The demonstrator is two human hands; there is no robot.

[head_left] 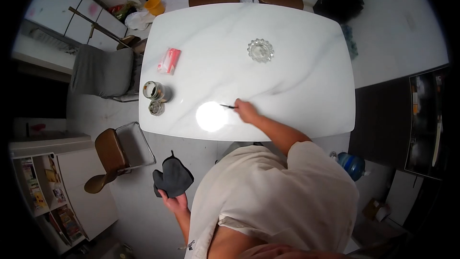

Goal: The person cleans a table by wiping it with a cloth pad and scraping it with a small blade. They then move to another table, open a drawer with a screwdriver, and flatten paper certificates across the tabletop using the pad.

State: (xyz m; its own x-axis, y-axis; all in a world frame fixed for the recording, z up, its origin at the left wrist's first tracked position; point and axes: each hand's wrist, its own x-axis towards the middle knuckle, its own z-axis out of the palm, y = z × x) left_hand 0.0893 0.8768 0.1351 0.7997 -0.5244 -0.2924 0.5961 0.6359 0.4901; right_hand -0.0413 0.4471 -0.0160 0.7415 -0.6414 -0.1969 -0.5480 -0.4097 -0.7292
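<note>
Low at the left, beside the table, my left hand (175, 202) grips a dark grey oven mitt (174, 176) by its lower edge. A small loop sticks up from the mitt's top. My right hand (247, 111) reaches over the near part of the white marble-patterned table (215, 33). Its fingers are closed around a slim, dark, pointed object (228, 106), too small to tell whether pen or knife. The tip points left, towards a bright light reflection on the tabletop.
A large glass jar (165, 93) and a smaller one (156, 108) stand at the table's left edge. Behind them lies a pink-and-white tissue pack (169, 61). A scalloped glass dish (260, 50) sits farther back. A brown chair (110, 151) stands left, a water bottle (352, 165) right.
</note>
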